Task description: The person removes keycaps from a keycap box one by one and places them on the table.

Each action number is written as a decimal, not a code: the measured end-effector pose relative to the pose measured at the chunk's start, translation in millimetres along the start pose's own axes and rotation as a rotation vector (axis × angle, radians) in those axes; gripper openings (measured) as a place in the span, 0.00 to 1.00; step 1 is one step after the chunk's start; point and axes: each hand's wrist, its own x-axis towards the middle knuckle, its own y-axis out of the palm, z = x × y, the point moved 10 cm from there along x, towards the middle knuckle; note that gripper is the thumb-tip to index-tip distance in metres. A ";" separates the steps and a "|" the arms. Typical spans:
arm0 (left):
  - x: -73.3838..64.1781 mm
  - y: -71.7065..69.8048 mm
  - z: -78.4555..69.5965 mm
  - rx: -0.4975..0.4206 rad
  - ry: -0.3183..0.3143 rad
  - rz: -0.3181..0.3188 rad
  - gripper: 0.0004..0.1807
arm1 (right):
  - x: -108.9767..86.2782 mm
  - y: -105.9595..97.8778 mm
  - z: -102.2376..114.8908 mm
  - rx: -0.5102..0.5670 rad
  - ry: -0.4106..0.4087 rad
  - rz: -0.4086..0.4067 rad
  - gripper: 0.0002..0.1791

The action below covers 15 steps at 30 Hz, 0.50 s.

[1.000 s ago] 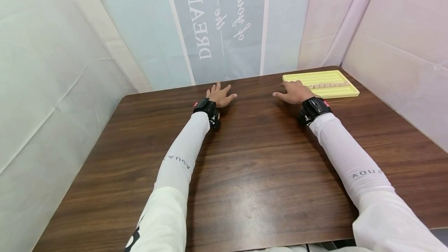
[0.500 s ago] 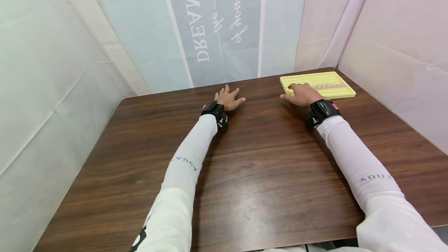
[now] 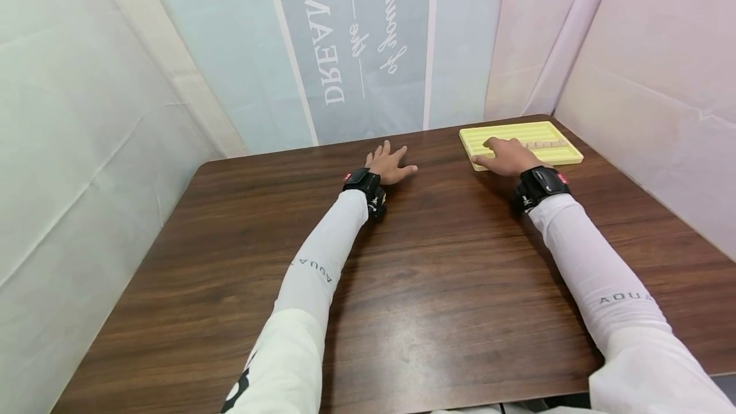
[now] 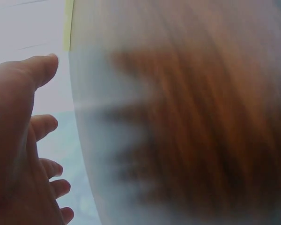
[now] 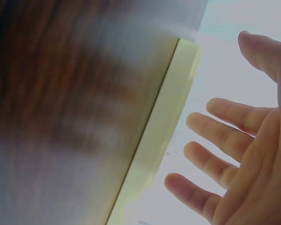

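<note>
With its fingers spread, my left hand (image 3: 391, 166) hovers above the far middle of the brown wooden table (image 3: 425, 286) and holds nothing. Its outstretched fingers also show at the left of the left wrist view. Over the near left side of the pale yellow tray (image 3: 566, 157) is my right hand (image 3: 508, 156), also holding nothing. In the right wrist view its fingers (image 5: 220, 131) are extended, apart from the tray's side wall. Several small light wooden blocks (image 3: 546, 144) lie in a row in the tray; the right hand hides part of the row.
White and pale blue fabric (image 3: 379, 50) with mirrored lettering hangs behind the table's far edge. A white cloth wall (image 3: 75, 114) stands at the left, a pinkish one (image 3: 661, 69) at the right. Each wrist carries a black camera strap (image 3: 543, 184).
Both hands have shifted to the right and slightly nearer, fingers still extended. More of the tray's left end shows now, and more of the block row is covered.
</note>
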 end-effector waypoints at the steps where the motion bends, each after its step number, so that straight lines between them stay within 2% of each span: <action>1: 0.5 0.4 -1.9 0.001 0.005 0.001 0.40 | -0.1 -0.3 0.4 0.001 -0.001 -0.002 0.39; 11: 3.3 11.3 -24.4 0.016 0.047 0.034 0.40 | -4.7 -7.8 -7.7 0.009 -0.008 -0.008 0.40; 15: 1.4 10.5 -36.1 0.026 0.068 0.015 0.40 | -7.2 -14.2 -13.9 0.016 -0.013 -0.021 0.40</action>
